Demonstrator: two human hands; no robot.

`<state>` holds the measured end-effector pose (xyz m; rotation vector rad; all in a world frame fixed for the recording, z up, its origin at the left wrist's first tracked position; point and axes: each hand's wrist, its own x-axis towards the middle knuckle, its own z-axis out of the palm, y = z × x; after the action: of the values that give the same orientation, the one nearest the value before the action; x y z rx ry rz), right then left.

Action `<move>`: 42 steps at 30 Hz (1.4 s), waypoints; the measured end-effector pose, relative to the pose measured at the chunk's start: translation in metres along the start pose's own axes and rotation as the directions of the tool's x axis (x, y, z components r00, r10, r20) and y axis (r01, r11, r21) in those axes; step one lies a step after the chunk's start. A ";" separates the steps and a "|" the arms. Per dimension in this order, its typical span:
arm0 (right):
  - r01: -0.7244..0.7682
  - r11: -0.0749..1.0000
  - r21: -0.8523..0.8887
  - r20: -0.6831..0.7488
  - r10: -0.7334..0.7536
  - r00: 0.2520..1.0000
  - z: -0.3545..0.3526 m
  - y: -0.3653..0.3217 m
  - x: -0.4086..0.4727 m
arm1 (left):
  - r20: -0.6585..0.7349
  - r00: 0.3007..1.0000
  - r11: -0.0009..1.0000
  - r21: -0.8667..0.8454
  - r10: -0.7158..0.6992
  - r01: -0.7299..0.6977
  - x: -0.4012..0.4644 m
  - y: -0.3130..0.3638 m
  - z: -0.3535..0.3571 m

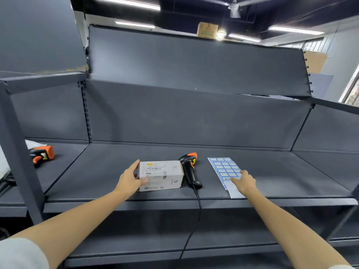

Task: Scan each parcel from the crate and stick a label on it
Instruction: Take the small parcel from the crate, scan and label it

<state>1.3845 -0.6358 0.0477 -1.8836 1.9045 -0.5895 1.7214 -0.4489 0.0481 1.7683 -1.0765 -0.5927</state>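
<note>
On the dark grey metal shelf (116,171) seen from the head camera, we are finding a white parcel (161,175) lying flat near the front edge, its printed barcode label facing up. We are seeing the left hand (132,179) resting against the parcel's left end, fingers along the far corner and thumb curling onto the near face, so it is gripping the box lightly. Just right of the parcel, a black and orange barcode scanner (189,169) is lying on the shelf, its cable (196,214) trailing over the front edge and down. Further right, well apart from the parcel, a sheet of blue-bordered labels (223,169) is lying flat. We are seeing the right hand (244,183) pressing on the near end of that sheet with fingers extended and spread, grasping nothing.

We are noting a second orange scanner (41,154) sitting on the neighbouring shelf bay to the left, beyond a grey upright post (17,152). A lower shelf is showing beneath the work surface. Behind, grey back panels (194,117) are rising, the upper one tilting. Overhead, fluorescent strip lights (134,24), a ceiling fan (235,5) and a cardboard box (206,30) atop the shelving are appearing against a dark ceiling.
</note>
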 end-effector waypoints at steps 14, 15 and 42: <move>-0.050 0.989 -0.141 0.061 0.059 0.996 -0.006 0.034 0.034 | 0.123 0.991 0.979 0.204 -0.044 0.018 0.016 0.000 -0.015; -0.057 0.985 -0.162 0.060 0.068 0.996 -0.005 0.035 0.034 | 0.114 0.992 0.985 0.169 -0.049 0.030 0.016 -0.002 -0.014; -0.180 0.306 0.935 0.241 -0.176 0.955 -0.074 -0.060 -0.012 | -0.253 0.962 0.967 -0.202 0.101 -0.155 -0.003 0.041 -0.010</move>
<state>1.3933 -0.6230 0.1425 -1.0167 0.8777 -1.0567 1.7107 -0.4485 0.0892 1.5202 -0.9116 -0.3883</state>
